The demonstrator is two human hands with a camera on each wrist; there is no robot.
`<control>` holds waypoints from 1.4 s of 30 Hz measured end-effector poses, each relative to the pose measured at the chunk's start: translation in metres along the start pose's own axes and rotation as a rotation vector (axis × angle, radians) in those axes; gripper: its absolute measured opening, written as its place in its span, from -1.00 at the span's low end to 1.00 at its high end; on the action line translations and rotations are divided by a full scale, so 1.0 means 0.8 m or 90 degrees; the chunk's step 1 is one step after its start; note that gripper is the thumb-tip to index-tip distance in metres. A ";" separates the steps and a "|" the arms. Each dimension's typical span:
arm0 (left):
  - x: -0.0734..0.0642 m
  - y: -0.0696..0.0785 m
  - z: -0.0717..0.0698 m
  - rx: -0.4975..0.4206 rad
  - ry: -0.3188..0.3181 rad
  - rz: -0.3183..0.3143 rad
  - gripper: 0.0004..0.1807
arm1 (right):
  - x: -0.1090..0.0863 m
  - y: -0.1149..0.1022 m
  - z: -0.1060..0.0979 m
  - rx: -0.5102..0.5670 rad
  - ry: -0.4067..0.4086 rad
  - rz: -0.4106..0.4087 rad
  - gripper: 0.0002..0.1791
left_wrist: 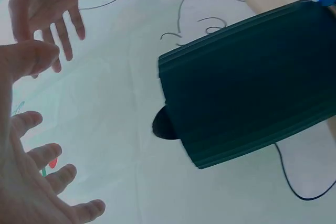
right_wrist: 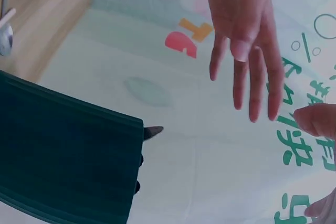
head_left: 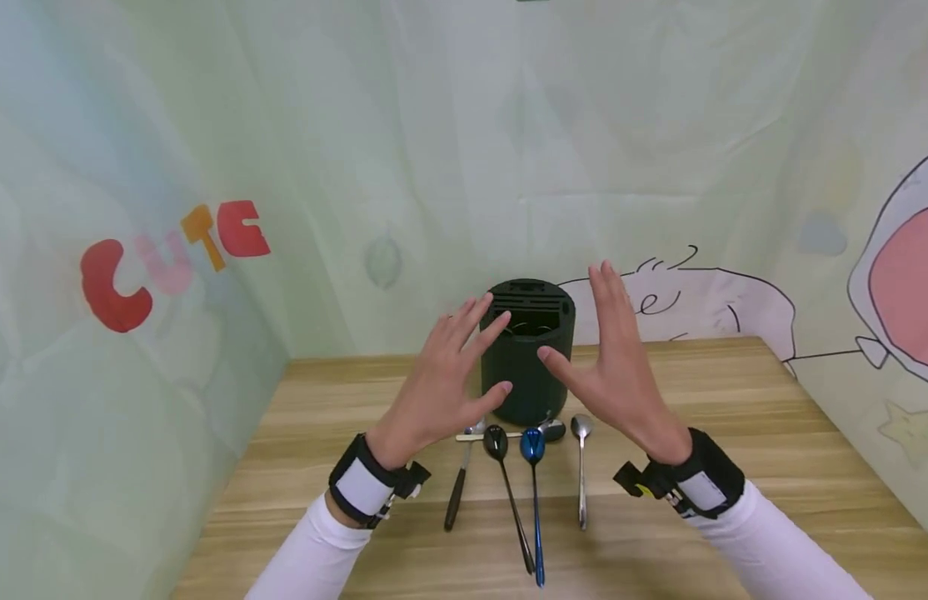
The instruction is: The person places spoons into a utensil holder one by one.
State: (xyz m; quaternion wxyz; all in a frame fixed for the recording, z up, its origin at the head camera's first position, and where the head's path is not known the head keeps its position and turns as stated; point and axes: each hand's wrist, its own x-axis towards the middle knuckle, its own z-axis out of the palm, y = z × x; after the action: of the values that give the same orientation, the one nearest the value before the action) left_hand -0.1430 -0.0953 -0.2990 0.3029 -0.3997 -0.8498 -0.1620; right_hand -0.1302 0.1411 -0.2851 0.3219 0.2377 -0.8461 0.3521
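On the left, big letters (head_left: 100, 287) that spell CUTE sit on the cloth wall (head_left: 434, 125); next comes the left hand (head_left: 443, 382), up in the air over the table (head_left: 734, 442), its fingers spread wide and holding nothing; below it and a bit to the right, a spoon with a black handle (head_left: 455, 500) lies on the wood; then comes a black spoon (head_left: 496, 442) with a long thin handle; near the spoon tops, a pale stick (head_left: 468, 437) lies sideways; the dark pot (head_left: 526, 375) stands upright behind the spoons, near the back of the table and between the two hands, and both wrist views show a dark tip (right_wrist: 153, 132) poking out of its top; a shiny blue spoon (head_left: 532, 447) lies in front of the pot; a silver spoon (head_left: 581, 427) lies farther right; last, the right hand (head_left: 621, 375) is up too, fingers stretched out, thumb apart, and nothing in it; neither hand touches the pot.
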 end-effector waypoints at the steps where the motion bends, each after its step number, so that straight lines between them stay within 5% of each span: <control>1: -0.006 0.001 0.002 0.007 -0.011 0.004 -0.16 | -0.006 -0.001 0.000 -0.007 -0.006 0.000 0.07; 12: -0.081 0.007 0.046 0.016 -0.151 0.004 -0.08 | -0.083 0.001 0.035 -0.049 -0.135 0.012 0.09; 17: -0.102 0.008 0.073 0.031 -0.219 0.018 -0.12 | -0.118 0.007 0.064 -0.083 -0.215 0.035 0.08; 31: -0.129 0.008 0.127 0.034 -0.401 0.021 -0.35 | -0.171 0.024 0.119 -0.106 -0.503 0.064 -0.29; 42: -0.131 0.008 0.139 0.055 -0.426 0.035 -0.58 | -0.181 0.027 0.133 -0.107 -0.512 0.066 -0.38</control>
State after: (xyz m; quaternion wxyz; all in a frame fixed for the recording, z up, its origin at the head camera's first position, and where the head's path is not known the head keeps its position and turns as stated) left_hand -0.1287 -0.0945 -0.4517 0.0284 -0.4404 -0.8971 0.0226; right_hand -0.0858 0.1011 -0.4555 -0.0341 0.2865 -0.9410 0.1769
